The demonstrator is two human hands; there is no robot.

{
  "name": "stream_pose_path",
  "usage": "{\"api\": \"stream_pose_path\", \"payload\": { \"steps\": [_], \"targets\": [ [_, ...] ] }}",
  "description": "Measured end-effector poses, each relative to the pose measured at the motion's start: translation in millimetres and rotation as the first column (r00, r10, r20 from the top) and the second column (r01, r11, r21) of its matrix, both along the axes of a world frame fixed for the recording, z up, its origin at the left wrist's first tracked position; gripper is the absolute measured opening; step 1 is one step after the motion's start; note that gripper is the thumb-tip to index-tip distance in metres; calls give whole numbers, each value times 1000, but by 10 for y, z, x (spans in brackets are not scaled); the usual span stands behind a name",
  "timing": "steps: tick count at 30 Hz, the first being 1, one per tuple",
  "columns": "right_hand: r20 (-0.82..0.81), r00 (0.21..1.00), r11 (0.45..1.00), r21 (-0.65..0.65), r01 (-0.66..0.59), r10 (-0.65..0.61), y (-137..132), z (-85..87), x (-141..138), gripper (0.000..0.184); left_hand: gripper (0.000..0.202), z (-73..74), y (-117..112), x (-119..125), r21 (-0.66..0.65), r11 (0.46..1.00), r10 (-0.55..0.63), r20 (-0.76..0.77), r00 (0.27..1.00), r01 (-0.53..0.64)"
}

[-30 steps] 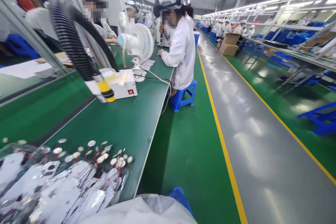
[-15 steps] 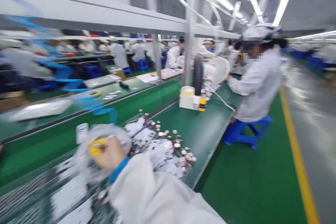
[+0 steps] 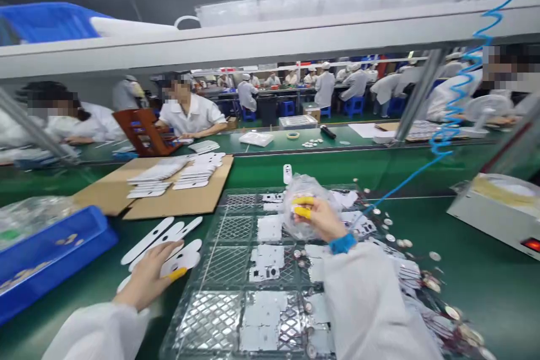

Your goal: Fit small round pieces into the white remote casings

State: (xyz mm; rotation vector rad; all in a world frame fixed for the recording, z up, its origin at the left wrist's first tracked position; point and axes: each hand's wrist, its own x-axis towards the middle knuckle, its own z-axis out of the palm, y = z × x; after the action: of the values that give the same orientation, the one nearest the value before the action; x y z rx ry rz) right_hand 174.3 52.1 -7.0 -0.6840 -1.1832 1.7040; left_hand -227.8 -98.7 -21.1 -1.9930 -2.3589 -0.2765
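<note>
My right hand (image 3: 317,217) is raised over a clear moulded tray (image 3: 236,236) and grips a crumpled clear plastic bag (image 3: 300,202), with yellow finger cots on two fingertips. My left hand (image 3: 149,275) rests on flat white plastic pieces (image 3: 166,242) lying on the green bench, fingers curled onto one, a yellow cot on the fingertip. The tray holds several small white circuit boards (image 3: 265,261). Round metal discs on red wires (image 3: 400,244) lie in a heap to the right of the tray.
A blue bin (image 3: 46,253) sits at the left, a cardboard sheet with stacked white pieces (image 3: 177,177) behind it. A white box with a red light (image 3: 493,208) stands at the right, under a blue coiled hose (image 3: 455,101). Other workers in white sit opposite.
The view has swung from the aisle on the right back to the bench in front. My right hand with the bag has come into view, then my left hand on the white pieces.
</note>
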Motion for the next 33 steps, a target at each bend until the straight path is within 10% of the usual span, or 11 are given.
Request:
{"api": "stream_pose_path", "payload": {
  "steps": [5,13,20,25,33],
  "targets": [
    [117,939,946,-26,-324,325,-135,81,13,28,26,160,-289,12,-177,980,96,33,995,-89],
    [98,968,972,18,-235,233,-221,59,-239,30,15,197,-176,35,9,1000,-28,281,959,26],
    [113,986,987,91,-131,121,-222,101,-297,30,19,765,526,1394,66,992,-102,918,384,105],
    [103,986,980,161,114,-131,-229,112,-388,25,27,545,942,2223,86,972,-111,988,103,220],
    [348,734,703,669,241,-583,-289,186,-396,3,38,286,909,2348,160,956,-157,987,-34,244]
  ]
}}
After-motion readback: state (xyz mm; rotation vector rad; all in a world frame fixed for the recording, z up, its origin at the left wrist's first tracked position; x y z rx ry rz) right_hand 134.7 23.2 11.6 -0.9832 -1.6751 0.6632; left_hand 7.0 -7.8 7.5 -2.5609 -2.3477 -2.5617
